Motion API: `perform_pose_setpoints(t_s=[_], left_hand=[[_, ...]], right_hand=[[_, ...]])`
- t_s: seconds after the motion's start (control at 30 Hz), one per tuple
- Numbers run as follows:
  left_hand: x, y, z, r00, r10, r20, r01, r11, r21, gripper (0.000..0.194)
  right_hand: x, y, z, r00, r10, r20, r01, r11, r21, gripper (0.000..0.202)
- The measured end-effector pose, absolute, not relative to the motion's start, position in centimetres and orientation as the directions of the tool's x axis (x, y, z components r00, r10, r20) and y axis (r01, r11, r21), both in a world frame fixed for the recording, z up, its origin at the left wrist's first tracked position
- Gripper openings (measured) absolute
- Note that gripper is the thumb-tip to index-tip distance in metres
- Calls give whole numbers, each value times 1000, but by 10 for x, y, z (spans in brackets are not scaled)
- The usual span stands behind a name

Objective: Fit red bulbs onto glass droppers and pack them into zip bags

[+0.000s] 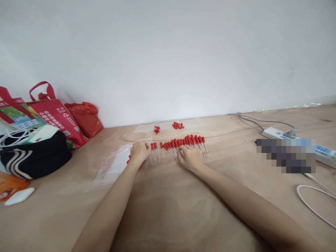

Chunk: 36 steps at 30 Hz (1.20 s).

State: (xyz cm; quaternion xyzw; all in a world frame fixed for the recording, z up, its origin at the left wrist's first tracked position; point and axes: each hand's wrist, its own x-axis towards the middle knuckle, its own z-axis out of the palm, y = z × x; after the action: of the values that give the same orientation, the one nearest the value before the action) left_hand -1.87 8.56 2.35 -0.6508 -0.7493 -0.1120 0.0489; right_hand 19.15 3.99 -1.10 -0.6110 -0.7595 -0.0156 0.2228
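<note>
A row of droppers (193, 140) with red rubber bulbs and thin clear tubes lies across the wooden surface, bulbs away from me. My right hand (191, 158) is curled over the middle of the row, its fingertips down among the tubes; whatever they pinch is hidden. At the row's left end, my left hand (140, 152) bends its fingers down beside a few spaced droppers (157, 151), and its grip cannot be made out. Clear plastic bags (115, 163) lie under and left of that hand, with red bulbs partly showing behind it.
Loose red bulbs (177, 125) lie on clear plastic near the wall, with a smaller cluster (156, 130) to their left. Shopping bags (61, 119), a black pouch (39, 154) and a white mouse-shaped object (20, 196) stand left. A power strip (325, 151) and cables (301, 196) lie right.
</note>
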Motion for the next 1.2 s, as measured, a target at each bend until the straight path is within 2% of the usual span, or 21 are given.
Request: perform_pose_setpoints(t_s=[0.1,0.2,0.4,0.63,0.9,0.97,1.03,1.2], left_hand=[[-34,90,21,-163,974,157,977,138,161,19],[-35,94,18,-144,983,111,970,119,212,23],[-24,96,14,-94,991,101,958,62,280,27],[-4,96,10,-37,990,133,954,-4,300,24],[-41,84,23,-61,978,199,971,12,240,21],[-57,72,19,4,973,230,976,-55,212,21],[-70,59,11,141,935,325,965,-203,166,27],[-83,43,-13,143,904,403,938,-253,235,35]], right_hand=[[165,38,-4,-283,905,317,901,364,-235,30],[144,41,1,-329,903,277,891,394,-226,32],[136,47,-4,-301,926,227,901,354,-250,32],[141,44,-3,-243,954,177,916,286,-281,29],[132,48,2,-122,987,101,926,150,-347,27],[129,49,3,-102,991,86,927,126,-353,27],[128,50,3,-94,993,76,928,115,-356,27],[127,50,4,-87,995,41,930,96,-355,28]])
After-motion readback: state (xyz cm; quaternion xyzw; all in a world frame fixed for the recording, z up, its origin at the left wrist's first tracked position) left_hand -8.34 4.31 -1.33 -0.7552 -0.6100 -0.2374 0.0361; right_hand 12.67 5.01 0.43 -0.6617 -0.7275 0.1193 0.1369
